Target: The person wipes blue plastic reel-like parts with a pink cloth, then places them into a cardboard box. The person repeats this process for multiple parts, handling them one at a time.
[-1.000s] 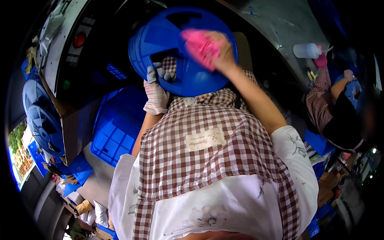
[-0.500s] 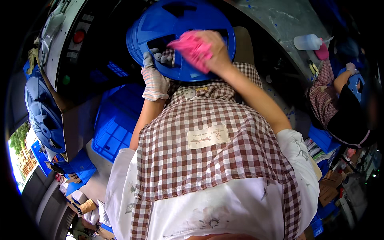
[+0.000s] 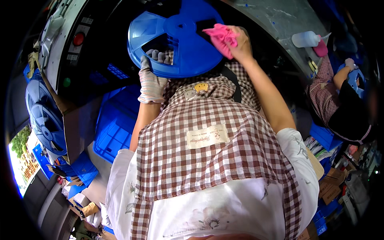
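Note:
A round blue plastic reel point(image 3: 188, 52) with wedge-shaped openings is tilted up above my lap. My left hand point(image 3: 153, 80), in a striped work glove with grey fingertips, grips its left rim; the thumb lies outside and the fingers show through an opening. Bare and closed, my right hand point(image 3: 241, 45) bunches a pink cloth point(image 3: 222, 39) at the reel's right side. Part of the cloth overlaps the reel's edge; whether it presses on the surface I cannot tell.
Blue crates point(image 3: 114, 124) stand at my left, beside a cardboard box point(image 3: 78, 128) and more blue reels point(image 3: 46, 120). A white squeeze bottle point(image 3: 306, 39) lies on the grey table point(image 3: 276, 20) at right. Beyond it, a co-worker's gloved hand point(image 3: 350, 63) touches another blue reel point(image 3: 355, 80).
My right hand has moved the pink cloth rightward, from over the reel's face to its right edge. The reel has turned and shifted slightly left; my left hand keeps its grip.

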Action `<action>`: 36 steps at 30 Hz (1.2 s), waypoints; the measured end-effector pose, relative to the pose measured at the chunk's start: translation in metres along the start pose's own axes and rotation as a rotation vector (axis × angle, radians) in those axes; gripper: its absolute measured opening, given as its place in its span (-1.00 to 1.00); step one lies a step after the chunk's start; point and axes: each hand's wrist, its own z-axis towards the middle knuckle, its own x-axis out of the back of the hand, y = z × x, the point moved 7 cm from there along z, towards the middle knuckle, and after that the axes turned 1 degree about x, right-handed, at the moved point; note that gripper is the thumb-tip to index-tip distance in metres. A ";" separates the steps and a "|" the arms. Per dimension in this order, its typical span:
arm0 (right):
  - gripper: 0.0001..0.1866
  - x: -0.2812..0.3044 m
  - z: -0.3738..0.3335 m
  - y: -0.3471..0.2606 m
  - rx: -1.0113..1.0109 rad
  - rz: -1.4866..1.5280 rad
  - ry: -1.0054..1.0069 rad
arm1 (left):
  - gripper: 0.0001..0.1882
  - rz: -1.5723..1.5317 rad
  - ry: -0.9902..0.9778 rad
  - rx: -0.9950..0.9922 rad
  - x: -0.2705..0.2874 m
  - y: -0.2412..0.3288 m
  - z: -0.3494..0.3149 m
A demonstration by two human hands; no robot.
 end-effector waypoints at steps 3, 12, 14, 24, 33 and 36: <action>-0.61 -0.012 0.018 0.070 -0.201 -0.075 0.008 | -0.62 0.165 -0.044 -0.005 -0.008 0.004 0.002; -0.53 0.003 0.022 -0.110 -0.426 0.967 -0.738 | -0.22 0.216 -0.216 0.054 -0.012 -0.019 0.000; -0.46 -0.023 -0.001 -0.155 -0.224 0.909 -0.799 | -0.10 0.283 -0.287 -0.003 -0.046 -0.020 -0.016; -0.49 0.014 0.015 -0.146 -0.462 1.242 -0.730 | -0.43 0.313 -0.308 0.125 -0.064 -0.035 -0.022; -0.36 0.115 0.017 -0.076 -0.680 1.239 -0.283 | -0.55 0.398 -0.260 -0.064 -0.066 -0.013 -0.021; -0.37 0.168 0.026 -0.066 -0.402 1.848 -0.255 | -0.57 0.490 -0.250 -0.062 -0.069 -0.010 -0.020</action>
